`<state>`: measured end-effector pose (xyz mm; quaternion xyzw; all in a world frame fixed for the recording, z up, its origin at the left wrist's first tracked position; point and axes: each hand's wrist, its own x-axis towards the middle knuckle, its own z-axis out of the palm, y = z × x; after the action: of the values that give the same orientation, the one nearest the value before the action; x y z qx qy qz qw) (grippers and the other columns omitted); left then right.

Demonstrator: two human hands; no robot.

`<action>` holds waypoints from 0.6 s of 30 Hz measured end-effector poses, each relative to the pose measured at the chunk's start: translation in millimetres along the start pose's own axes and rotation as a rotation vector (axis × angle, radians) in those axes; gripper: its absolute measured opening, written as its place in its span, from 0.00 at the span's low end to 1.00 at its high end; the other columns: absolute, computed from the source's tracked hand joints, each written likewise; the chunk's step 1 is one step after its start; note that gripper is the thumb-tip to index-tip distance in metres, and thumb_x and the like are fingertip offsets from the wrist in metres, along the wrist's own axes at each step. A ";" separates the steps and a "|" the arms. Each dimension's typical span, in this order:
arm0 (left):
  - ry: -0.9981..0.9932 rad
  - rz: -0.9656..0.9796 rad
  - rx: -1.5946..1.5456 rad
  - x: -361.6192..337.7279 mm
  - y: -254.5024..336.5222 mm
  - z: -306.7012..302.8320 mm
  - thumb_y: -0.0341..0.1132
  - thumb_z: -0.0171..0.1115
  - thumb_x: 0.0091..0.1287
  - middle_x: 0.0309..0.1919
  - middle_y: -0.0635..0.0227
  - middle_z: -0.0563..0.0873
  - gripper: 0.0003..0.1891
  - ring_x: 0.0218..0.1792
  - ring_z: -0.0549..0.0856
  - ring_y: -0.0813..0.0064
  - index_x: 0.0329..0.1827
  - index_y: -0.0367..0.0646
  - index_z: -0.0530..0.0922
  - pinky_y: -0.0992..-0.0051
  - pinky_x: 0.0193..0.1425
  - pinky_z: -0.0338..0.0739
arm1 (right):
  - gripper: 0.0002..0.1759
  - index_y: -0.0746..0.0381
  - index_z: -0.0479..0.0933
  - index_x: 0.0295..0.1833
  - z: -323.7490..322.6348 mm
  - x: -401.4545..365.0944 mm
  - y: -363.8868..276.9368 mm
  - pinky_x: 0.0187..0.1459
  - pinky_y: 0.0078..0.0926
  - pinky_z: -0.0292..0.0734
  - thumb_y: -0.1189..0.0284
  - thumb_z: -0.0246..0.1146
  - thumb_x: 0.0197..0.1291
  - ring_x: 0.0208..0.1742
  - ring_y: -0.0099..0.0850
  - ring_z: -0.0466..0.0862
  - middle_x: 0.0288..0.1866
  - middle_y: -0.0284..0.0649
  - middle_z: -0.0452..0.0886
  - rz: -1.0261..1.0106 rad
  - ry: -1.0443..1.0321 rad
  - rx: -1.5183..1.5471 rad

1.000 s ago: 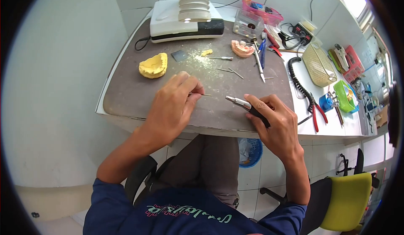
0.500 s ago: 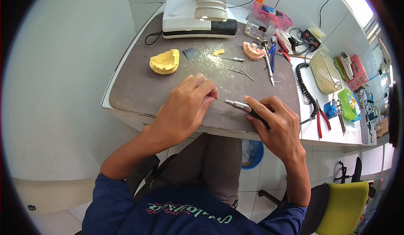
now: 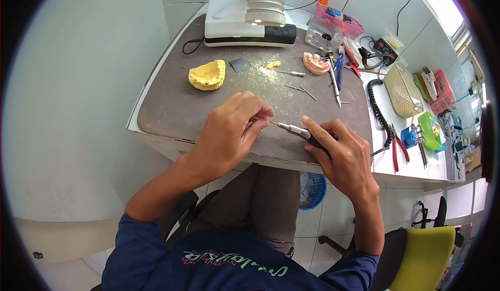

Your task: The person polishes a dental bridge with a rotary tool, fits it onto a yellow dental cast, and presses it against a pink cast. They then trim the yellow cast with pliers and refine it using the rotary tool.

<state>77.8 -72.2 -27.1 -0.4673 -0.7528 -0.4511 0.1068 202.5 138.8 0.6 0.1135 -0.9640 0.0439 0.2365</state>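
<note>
My right hand (image 3: 339, 154) grips a silver and black rotary handpiece (image 3: 299, 131) that points left over the brown work mat (image 3: 172, 106). My left hand (image 3: 229, 132) is closed at the handpiece's tip, its fingertips pinching a thin metal bur (image 3: 272, 123) that meets the nose of the tool. Both hands hover near the mat's front edge. A yellow dental cast (image 3: 207, 75) lies at the back left of the mat, well away from either hand.
A pink denture model (image 3: 314, 63), a small yellow fragment (image 3: 272, 64), loose burs (image 3: 302, 90) and hand tools lie at the back. A white suction unit (image 3: 245, 22) stands behind. Right of the mat are a coiled cord (image 3: 376, 111), red pliers (image 3: 396, 146), a basket and bins.
My left hand moved right with the bur until it met the handpiece tip. The view shifted so the bench sits a little further right and lower. My right hand stayed on the handpiece.
</note>
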 end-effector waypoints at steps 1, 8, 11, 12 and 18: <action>0.028 -0.022 -0.083 -1.1 2.2 -0.3 0.22 0.66 0.63 0.33 0.64 0.82 0.09 0.34 0.83 0.69 0.45 0.39 0.79 0.71 0.41 0.77 | 0.26 0.49 0.80 0.62 -0.1 0.2 0.3 0.31 0.29 0.78 0.67 0.72 0.55 0.33 0.28 0.82 0.36 0.32 0.79 -0.001 0.000 0.001; 0.011 -0.013 -0.216 -5.7 2.8 -4.6 0.21 0.68 0.61 0.35 0.67 0.86 0.17 0.38 0.84 0.77 0.53 0.41 0.78 0.76 0.47 0.79 | 0.28 0.50 0.80 0.64 4.0 2.7 1.5 0.30 0.28 0.77 0.67 0.72 0.54 0.31 0.28 0.81 0.35 0.32 0.79 -0.068 0.015 0.078; -0.019 -0.038 -0.239 -6.2 5.0 -10.8 0.21 0.69 0.60 0.40 0.66 0.86 0.21 0.42 0.84 0.77 0.57 0.42 0.78 0.76 0.50 0.80 | 0.28 0.50 0.80 0.63 2.1 4.3 0.0 0.30 0.28 0.76 0.68 0.72 0.54 0.31 0.28 0.81 0.35 0.32 0.79 -0.062 0.015 0.098; -0.016 -0.039 -0.239 -6.2 6.6 -11.4 0.21 0.69 0.60 0.40 0.66 0.86 0.21 0.42 0.84 0.77 0.57 0.42 0.78 0.76 0.50 0.80 | 0.28 0.50 0.80 0.63 0.8 4.8 -0.8 0.30 0.28 0.76 0.68 0.72 0.54 0.30 0.28 0.81 0.35 0.32 0.79 -0.049 0.010 0.102; -0.007 -0.143 -0.397 -13.5 9.4 -10.6 0.21 0.67 0.63 0.52 0.62 0.82 0.26 0.51 0.83 0.74 0.65 0.38 0.73 0.73 0.58 0.80 | 0.28 0.55 0.81 0.61 -7.4 9.7 -1.5 0.32 0.30 0.77 0.70 0.74 0.51 0.31 0.31 0.82 0.35 0.35 0.81 -0.015 0.042 0.139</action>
<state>89.8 -87.2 -23.5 -0.4264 -0.6808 -0.5952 -0.0223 197.9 136.5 11.7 0.1356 -0.9526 0.1113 0.2486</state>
